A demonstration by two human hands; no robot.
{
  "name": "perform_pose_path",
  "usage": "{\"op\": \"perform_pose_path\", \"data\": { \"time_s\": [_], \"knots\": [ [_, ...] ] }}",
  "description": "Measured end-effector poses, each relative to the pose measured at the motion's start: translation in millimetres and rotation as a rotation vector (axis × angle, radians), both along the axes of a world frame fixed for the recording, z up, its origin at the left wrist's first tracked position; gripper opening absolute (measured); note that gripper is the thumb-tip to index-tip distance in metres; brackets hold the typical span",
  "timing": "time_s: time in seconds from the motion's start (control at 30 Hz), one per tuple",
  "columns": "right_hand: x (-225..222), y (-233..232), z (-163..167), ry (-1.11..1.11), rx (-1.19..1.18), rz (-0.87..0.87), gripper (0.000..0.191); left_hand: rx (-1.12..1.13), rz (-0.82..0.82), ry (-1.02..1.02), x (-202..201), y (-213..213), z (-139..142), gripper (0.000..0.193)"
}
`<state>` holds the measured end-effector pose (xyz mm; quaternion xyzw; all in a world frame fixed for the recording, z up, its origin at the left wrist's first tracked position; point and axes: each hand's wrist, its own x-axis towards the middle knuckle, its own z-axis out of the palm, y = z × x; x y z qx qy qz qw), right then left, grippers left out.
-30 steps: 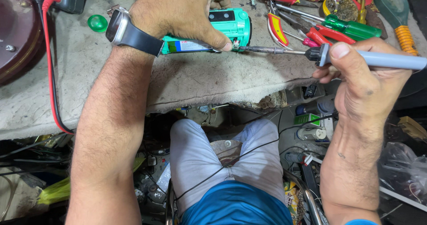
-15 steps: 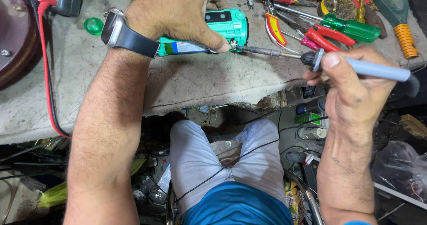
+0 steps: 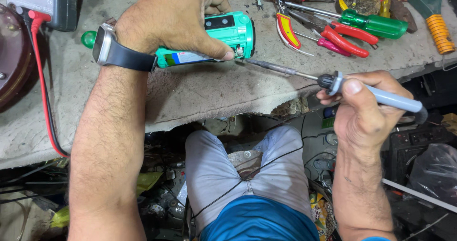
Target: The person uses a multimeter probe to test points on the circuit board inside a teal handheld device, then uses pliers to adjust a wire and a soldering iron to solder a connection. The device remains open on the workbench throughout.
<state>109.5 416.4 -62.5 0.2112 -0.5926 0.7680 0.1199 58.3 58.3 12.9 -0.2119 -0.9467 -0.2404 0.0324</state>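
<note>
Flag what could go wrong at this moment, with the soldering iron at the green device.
The left hand pins the green device with its thumb beside the soldering iron tip, so a slip could burn the thumb. The right hand holds the iron far back, off the bench edge, so the tip may wander. A thin black cord crosses the lap and could snag.

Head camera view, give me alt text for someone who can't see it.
A person's left hand pins a green cylindrical device to a worn grey workbench while the right hand holds a soldering iron with its tip at the device's end. Red-handled pliers and a green screwdriver lie behind.
</note>
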Motion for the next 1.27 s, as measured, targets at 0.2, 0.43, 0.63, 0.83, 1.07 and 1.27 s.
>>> {"op": "perform_pose_path", "data": {
  "time_s": [0.2, 0.43, 0.63, 0.83, 1.07, 1.27],
  "knots": [
    [0, 0, -4, 0.027, -0.002, -0.051, 0.024, 0.047, -0.044, 0.028, -1, 2, 3, 0.065],
    [-3, -1, -10, 0.024, -0.010, -0.019, 0.020, 0.103, -0.031, -0.023, -3, 6, 4, 0.064],
    [-5, 0, -11, -0.002, -0.004, -0.012, 0.019, 0.130, -0.057, -0.046, -3, 10, 5, 0.060],
    [-2, -3, -11, 0.021, 0.009, -0.015, 0.022, 0.124, -0.071, -0.049, -4, 10, 6, 0.060],
    [14, 1, 1, 0.282, 0.456, -0.245, 0.027, 0.111, -0.040, -0.055, -2, 9, 6, 0.059],
    [17, 4, 16, 0.237, 0.410, -0.171, 0.026, 0.048, -0.012, 0.005, 1, 8, 5, 0.063]
  ]
}}
